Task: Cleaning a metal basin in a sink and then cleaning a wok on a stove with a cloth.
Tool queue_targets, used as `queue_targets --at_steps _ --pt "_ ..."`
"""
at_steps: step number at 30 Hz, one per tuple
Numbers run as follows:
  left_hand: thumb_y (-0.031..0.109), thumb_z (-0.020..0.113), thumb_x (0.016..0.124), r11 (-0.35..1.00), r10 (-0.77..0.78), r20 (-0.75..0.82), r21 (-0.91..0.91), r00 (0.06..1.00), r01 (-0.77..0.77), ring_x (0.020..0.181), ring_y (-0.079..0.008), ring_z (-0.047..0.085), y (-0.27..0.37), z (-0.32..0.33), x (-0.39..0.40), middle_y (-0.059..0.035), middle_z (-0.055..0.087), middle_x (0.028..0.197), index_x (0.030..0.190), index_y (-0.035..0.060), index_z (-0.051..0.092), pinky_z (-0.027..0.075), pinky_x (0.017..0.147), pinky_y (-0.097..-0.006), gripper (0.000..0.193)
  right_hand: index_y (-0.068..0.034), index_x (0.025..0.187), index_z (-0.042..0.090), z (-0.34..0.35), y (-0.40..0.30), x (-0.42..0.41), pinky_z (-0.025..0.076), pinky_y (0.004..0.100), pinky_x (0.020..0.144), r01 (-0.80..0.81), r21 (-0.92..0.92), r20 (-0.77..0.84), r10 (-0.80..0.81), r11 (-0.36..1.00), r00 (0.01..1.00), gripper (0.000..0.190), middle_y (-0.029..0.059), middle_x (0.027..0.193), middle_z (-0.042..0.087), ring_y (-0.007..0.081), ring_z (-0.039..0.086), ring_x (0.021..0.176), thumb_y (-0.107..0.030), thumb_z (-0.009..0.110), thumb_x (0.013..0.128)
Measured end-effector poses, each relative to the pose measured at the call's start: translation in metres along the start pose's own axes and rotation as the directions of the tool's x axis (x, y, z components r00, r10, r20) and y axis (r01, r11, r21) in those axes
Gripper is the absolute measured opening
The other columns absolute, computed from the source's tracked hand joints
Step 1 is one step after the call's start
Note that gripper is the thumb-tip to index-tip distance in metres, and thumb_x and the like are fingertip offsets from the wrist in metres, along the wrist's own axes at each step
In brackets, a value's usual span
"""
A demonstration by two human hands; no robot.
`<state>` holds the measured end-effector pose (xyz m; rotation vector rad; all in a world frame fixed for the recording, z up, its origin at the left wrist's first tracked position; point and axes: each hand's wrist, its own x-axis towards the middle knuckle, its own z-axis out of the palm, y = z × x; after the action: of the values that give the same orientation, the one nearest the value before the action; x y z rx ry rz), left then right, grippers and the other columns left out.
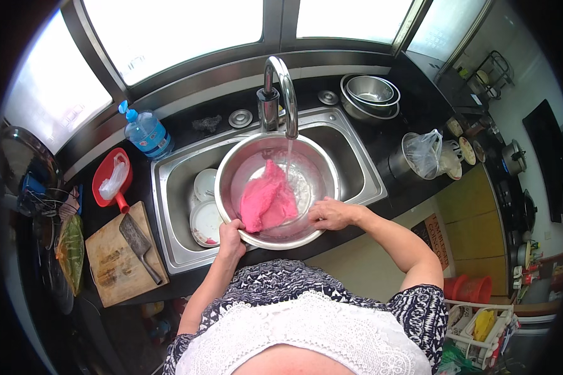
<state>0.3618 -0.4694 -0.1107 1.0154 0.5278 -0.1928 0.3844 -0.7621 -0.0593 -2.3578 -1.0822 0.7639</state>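
A large stainless-steel basin (223, 173) rests across the double-bowl sink (162, 225), with water and a bright pink cloth (267, 199) inside. Its near-left rim is gripped by my left hand (233, 241). My right hand (332, 214) reaches over the near-right rim, fingers curled inside the basin and apart from the cloth. Whether those fingers hold anything is hidden. From the curved chrome faucet (288, 93), a stream of water (289, 159) falls into the basin to the right of the cloth.
White dishes (205, 220) sit in the left bowl. Left of the sink, a cleaver (138, 241) lies on a wooden cutting board (105, 262), near a red dipper (108, 180) and a blue-capped bottle (148, 133). Nested metal bowls (369, 89) stand at the back right.
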Motion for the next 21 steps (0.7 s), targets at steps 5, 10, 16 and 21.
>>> queue_targets --at_steps 5,10,16,21 --pt "-0.006 0.048 0.061 0.999 -0.008 0.006 -0.039 1.000 0.008 0.066 -0.0256 0.057 -0.002 0.001 0.001 -0.0141 0.054 0.076 0.083 -0.0106 0.051 0.050 0.062 -0.0367 0.022 -0.009 0.082 0.056 0.008 0.025 0.005 0.034 0.0366 0.082 -0.157 0.209 -0.027 0.166 0.965 0.986 0.012 0.0056 0.087 0.056 0.0226 0.049 0.092 -0.020 0.052 0.082" --pt "-0.006 0.048 0.062 1.000 -0.011 -0.005 -0.026 1.000 0.011 0.066 -0.0259 0.057 0.000 0.002 -0.001 -0.0145 0.054 0.076 0.082 -0.0105 0.051 0.050 0.062 -0.0371 0.021 -0.008 0.082 0.060 0.002 0.011 0.002 0.039 0.0399 0.078 -0.014 0.087 -0.015 0.016 0.996 1.000 0.013 0.0080 0.085 0.059 0.0259 0.055 0.088 -0.019 0.055 0.078" --pt "-0.005 0.047 0.063 1.000 -0.019 0.012 -0.024 1.000 0.019 0.065 -0.0266 0.058 -0.001 0.001 0.002 -0.0149 0.055 0.075 0.082 -0.0110 0.051 0.051 0.061 -0.0378 0.020 -0.010 0.079 0.059 -0.005 0.004 -0.001 0.033 0.0356 0.082 -0.057 0.111 0.049 0.051 0.992 0.997 0.013 0.0026 0.082 0.054 0.0192 0.049 0.088 -0.023 0.059 0.077" --pt "-0.005 0.047 0.062 0.999 -0.012 0.002 -0.038 1.000 0.013 0.065 -0.0247 0.056 -0.005 -0.003 0.005 -0.0124 0.055 0.075 0.085 -0.0078 0.052 0.048 0.060 -0.0357 0.023 -0.009 0.077 0.057 0.000 0.006 0.000 0.034 0.0373 0.081 -0.054 0.112 0.008 0.054 0.992 0.999 0.014 0.0035 0.082 0.054 0.0208 0.049 0.088 -0.022 0.060 0.077"
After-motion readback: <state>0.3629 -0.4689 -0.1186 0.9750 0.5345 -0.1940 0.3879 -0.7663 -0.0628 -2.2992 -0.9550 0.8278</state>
